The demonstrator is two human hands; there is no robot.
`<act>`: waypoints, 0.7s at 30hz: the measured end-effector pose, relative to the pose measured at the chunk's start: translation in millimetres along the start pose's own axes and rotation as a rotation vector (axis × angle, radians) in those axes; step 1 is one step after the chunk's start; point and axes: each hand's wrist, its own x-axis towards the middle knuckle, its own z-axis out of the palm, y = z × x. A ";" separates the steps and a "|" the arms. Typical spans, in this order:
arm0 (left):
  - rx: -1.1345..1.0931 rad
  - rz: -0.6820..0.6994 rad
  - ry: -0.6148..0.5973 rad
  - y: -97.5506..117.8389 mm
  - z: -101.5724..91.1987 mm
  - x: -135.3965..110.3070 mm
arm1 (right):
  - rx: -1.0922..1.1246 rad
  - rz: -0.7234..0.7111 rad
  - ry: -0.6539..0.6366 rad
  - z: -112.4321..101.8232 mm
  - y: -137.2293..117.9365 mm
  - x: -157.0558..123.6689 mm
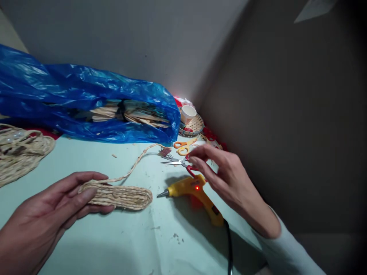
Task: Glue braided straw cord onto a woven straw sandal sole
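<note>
My left hand (65, 202) grips a flat, oblong coil of braided straw cord (126, 196), thumb on its near face and fingers behind. From the coil's top a loose length of cord (140, 158) runs up and right to a small binder clip (166, 152) on the table. The fingertips of my right hand (223, 172) pinch at the red handle of small scissors (179, 162), whose blades point left, slightly apart. Just below lies a yellow glue gun (186, 187), its red light lit and its metal nozzle toward the coil.
A blue plastic bag (114, 84) with dried strips (134, 114) lies along the back. Orange-and-yellow-handled scissors (183, 147) and a woven basket (197, 126) holding a white cup (188, 112) are behind my right hand. More braided cord (25, 152) lies left. A black cable (229, 244) trails forward.
</note>
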 end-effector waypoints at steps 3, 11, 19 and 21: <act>-0.004 -0.005 -0.044 -1.6 -1.2 1.4 | -0.114 0.258 -0.228 -15.1 21.2 -39.4; -0.058 0.037 -0.036 1.1 0.1 4.8 | -0.113 0.458 -0.294 11.0 27.7 -82.8; -0.139 -0.008 -0.051 27.3 12.8 -8.9 | 0.300 0.648 -0.226 -3.0 26.4 -78.9; -0.164 -0.007 -0.060 30.2 15.7 -9.1 | 0.449 0.726 -0.112 -7.2 26.5 -81.7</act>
